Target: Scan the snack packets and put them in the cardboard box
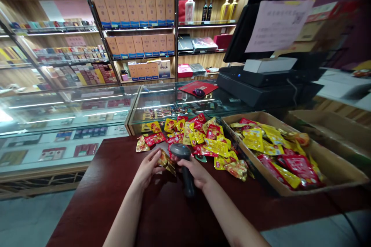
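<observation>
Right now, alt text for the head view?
Left hand holds a gold packet beside a dark handheld scanner in the right hand; behind them, red and yellow packets lie piled left of an open cardboard box of more packets.

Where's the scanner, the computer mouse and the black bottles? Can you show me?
Scanner (180, 151): head view, on its head.
Mouse (198, 92): head view, on its top.
Bottles (204, 12): head view, on the left one's body.

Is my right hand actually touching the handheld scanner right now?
Touching. The head view shows the right hand gripping the dark scanner, with its fingers against the upper handle, just below the scanner's head, and no gap between.
</observation>
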{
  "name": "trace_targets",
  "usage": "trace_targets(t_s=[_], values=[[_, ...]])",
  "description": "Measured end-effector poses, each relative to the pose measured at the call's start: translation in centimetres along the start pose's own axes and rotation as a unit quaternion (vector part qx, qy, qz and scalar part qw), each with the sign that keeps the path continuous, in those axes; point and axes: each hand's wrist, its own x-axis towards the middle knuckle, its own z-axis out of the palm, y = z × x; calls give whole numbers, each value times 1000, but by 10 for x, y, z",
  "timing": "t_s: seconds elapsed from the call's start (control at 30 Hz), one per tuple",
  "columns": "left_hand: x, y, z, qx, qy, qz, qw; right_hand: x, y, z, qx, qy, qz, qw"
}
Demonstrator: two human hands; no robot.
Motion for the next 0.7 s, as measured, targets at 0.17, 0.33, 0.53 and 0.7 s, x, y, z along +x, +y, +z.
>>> trace_targets(t_s=[0.17,0.33,0.53,0.7], values=[[-3,-4,20,-105,-102,2,989,-4,-8,-4,29,21,40,999],[12,-8,31,57,-91,21,994,-3,-16,-17,73,28,85,993],[27,2,42,136,-102,34,985,-4,-29,-26,96,1,64,993],[31,7,51,92,-127,-29,987,-3,-29,-35,62,39,-1,997]])
